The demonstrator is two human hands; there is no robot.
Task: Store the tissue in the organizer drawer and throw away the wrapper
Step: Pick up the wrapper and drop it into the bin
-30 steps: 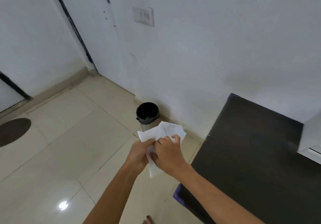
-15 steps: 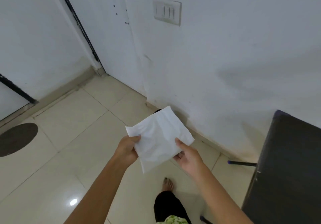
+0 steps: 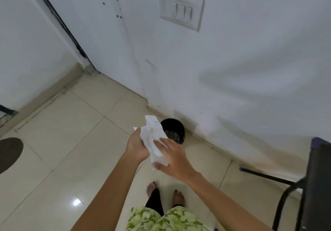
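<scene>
Right now the white wrapper sits crumpled between both my hands, above the floor tiles and just in front of the black bin that stands against the wall. My left hand closes its fingers on the wrapper's left edge; my right hand lies flat, fingers spread, pressed on its lower end. Faint bluish print shows near the top, too blurred to read. My bare feet stand below.
</scene>
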